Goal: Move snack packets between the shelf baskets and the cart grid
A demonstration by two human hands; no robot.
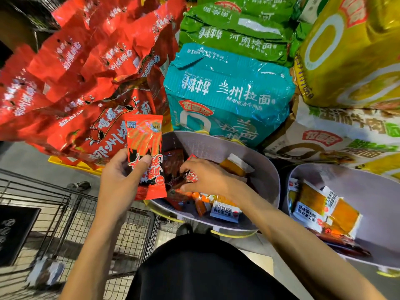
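My left hand (121,180) holds a red snack packet (147,154) upright, thumb across its front, just left of a grey shelf basket (216,144). Inside that basket my right hand (207,176) pinches a second small red packet (191,176) among red, orange and white packets. A second grey basket (355,180) at the right holds orange and white packets (313,204). The black wire cart grid (71,215) lies at the lower left, below my left arm.
Big noodle bags fill the shelf behind: red (86,68), teal (227,92), green (233,29), yellow (350,50). A black board (15,232) and a pale packet (47,273) lie in the cart. A shoe (79,186) stands on the floor beyond it.
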